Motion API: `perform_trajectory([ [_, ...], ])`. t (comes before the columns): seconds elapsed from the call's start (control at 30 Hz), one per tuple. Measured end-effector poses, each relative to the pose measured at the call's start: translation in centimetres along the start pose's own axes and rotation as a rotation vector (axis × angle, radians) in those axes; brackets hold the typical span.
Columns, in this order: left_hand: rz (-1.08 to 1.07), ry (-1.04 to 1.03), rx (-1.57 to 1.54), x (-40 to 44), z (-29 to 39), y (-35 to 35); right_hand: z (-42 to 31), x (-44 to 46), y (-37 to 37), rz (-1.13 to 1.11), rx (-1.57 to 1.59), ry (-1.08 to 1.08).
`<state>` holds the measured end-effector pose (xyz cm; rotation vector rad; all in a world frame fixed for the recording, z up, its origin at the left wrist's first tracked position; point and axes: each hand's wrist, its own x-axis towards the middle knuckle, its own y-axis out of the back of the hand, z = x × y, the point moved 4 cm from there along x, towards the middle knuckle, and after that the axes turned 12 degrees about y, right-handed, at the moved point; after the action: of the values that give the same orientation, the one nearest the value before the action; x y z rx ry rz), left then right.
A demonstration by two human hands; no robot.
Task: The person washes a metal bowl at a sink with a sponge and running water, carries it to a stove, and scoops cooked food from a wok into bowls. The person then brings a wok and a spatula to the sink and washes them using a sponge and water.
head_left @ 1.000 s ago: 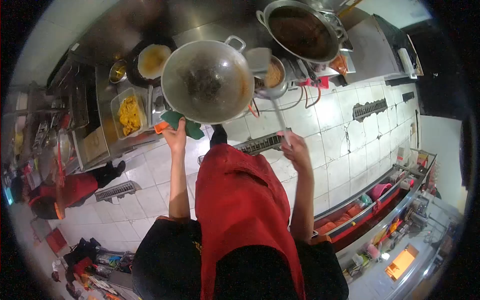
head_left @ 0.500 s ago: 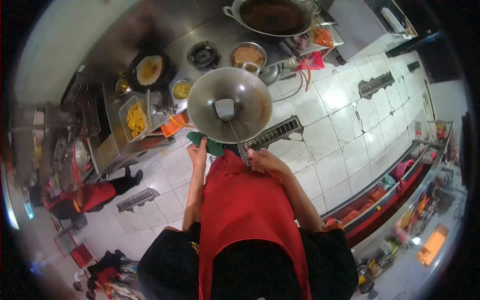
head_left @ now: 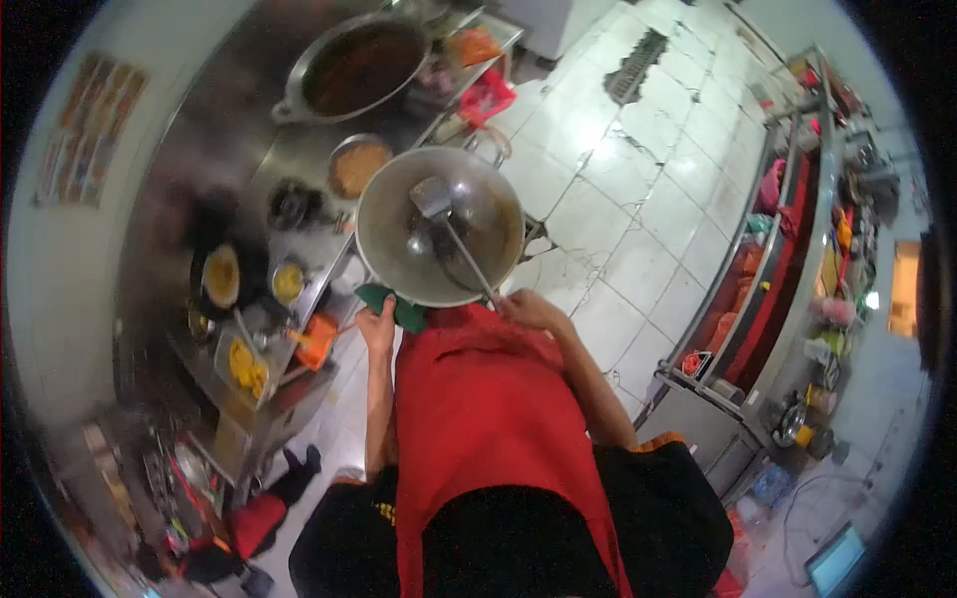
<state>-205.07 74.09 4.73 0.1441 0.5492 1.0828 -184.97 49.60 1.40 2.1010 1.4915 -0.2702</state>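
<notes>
- Nearest is the red apron [head_left: 488,419], with two bare hands just past it.
- The right hand [head_left: 530,311] has its fingers curled round the near end of a spatula [head_left: 432,197].
- The left hand [head_left: 377,324] grips a green cloth [head_left: 407,316] at the near left edge of a big wok [head_left: 424,249]. I can't tell how the fingers bend under the cloth.
- The wok is right in front of the apron, and its open mouth looks up. It is round, so its long way goes through the handles: the far handle [head_left: 505,143] points away and a bit right — the cloth sits on the near left side.
- The spatula is inside the wok. Its flat end points away and left, and its long stick runs back to the right hand.
- So far, the wok looks to be off the stove and held up, with the spatula in it. It is not set down. Its inside is shiny with dark patches — I can't tell how much is left to do.
- Past the wok are a burner [head_left: 296,205] and a pan of orange-brown bits [head_left: 361,165].
- Farthest off is a big pot [head_left: 298,98] of dark liquid [head_left: 364,70].
</notes>
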Motion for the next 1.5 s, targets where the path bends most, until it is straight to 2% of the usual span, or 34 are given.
perform_trajectory([
  [0.03, 0.047, -0.005, 0.063, -0.5, 2.1, -1.3, 0.6, -0.4, 0.5, -0.017, 0.008, -0.035],
  [0.07, -0.084, -0.019, -0.106, 0.5, 2.2, -3.0, 0.6, -0.8, 1.4, 0.045, -0.126, -0.084],
  [0.13, -0.153, -0.001, -0.074, 2.6, 1.8, -5.6, 0.6, -1.7, 2.4, 0.216, -0.329, -0.168],
  [0.17, -0.183, -0.063, -0.102, 4.3, 1.2, -7.1, 0.7, -2.0, 2.8, 0.316, -0.401, -0.203],
  [0.2, -0.202, -0.065, -0.028, 4.9, 2.2, -8.4, 1.6, -1.7, 3.4, 0.359, -0.387, -0.214],
  [0.27, -0.246, -0.085, 0.060, 6.0, 5.0, -11.6, 3.4, 0.0, 3.6, 0.171, 0.037, 0.012],
  [0.37, -0.345, -0.205, 0.078, 8.2, 8.3, -16.6, 1.7, -0.5, 7.8, 0.171, 0.159, -0.086],
  [0.43, -0.416, -0.184, 0.233, 10.1, 9.0, -20.2, 6.2, 1.6, 7.9, 0.169, 0.086, -0.147],
  [0.5, -0.457, -0.219, 0.290, 11.7, 10.6, -24.0, 6.8, 2.4, 10.5, 0.226, 0.169, -0.094],
  [0.57, -0.504, -0.245, 0.260, 12.0, 13.6, -28.4, 7.3, 2.7, 13.9, 0.140, 0.171, -0.213],
  [0.6, -0.529, -0.324, 0.284, 12.3, 15.5, -30.5, 7.3, 3.0, 15.7, 0.179, 0.162, -0.201],
  [0.63, -0.550, -0.311, 0.307, 12.5, 17.0, -32.6, 7.4, 3.0, 17.3, 0.212, 0.151, -0.195],
  [0.7, -0.559, -0.424, 0.372, 15.0, 16.6, -37.3, 8.1, 3.8, 20.5, 0.229, 0.137, -0.225],
  [0.73, -0.657, -0.286, 0.311, 14.8, 19.3, -39.4, 7.5, 3.9, 22.3, 0.239, 0.211, -0.214],
  [0.83, -0.765, -0.340, 0.297, 16.5, 23.0, -46.8, 8.1, 5.2, 26.7, 0.360, 0.296, -0.213],
  [0.87, -0.763, -0.324, 0.189, 16.9, 23.9, -49.3, 8.3, 5.6, 28.2, 0.491, 0.368, -0.181],
  [0.9, -0.797, -0.361, 0.274, 17.0, 26.3, -51.4, 8.5, 6.2, 29.9, 0.627, 0.439, -0.144],
  [0.97, -0.776, -0.362, 0.436, 16.8, 30.5, -55.6, 9.0, 8.1, 33.4, 0.689, 0.536, -0.096],
  [1.03, -0.828, -0.390, 0.422, 17.3, 32.6, -60.5, 10.3, 10.5, 36.1, 0.760, 0.693, -0.057],
  [1.1, -0.866, -0.422, 0.405, 18.0, 34.8, -65.1, 11.9, 13.4, 39.7, 0.878, 0.576, 0.061],
  [1.17, -0.803, -0.367, 0.468, 18.0, 36.5, -69.5, 11.5, 14.8, 44.7, 0.835, 0.719, -0.047],
  [1.23, -0.724, -0.423, 0.589, 19.3, 36.6, -73.8, 12.9, 17.1, 48.6, 0.872, 0.814, 0.009],
  [1.27, -0.617, -0.546, 0.651, 21.6, 34.4, -76.4, 12.6, 17.5, 51.0, 0.835, 0.834, -0.051],
  [1.33, -0.751, -0.405, 0.432, 23.5, 33.2, -81.1, 13.4, 18.0, 56.3, 0.769, 0.867, -0.112],
  [1.4, -0.764, -0.287, 0.414, 23.0, 36.5, -83.3, 13.1, 18.5, 61.1, 0.664, 0.861, -0.117],
  [1.43, -0.790, -0.199, 0.423, 24.6, 36.3, -84.8, 14.8, 20.2, 62.8, 0.729, 0.686, -0.046],
  [1.5, -0.786, -0.122, 0.292, 23.4, 41.5, -87.1, 12.7, 19.7, 69.4, 0.758, 0.544, 0.107],
])
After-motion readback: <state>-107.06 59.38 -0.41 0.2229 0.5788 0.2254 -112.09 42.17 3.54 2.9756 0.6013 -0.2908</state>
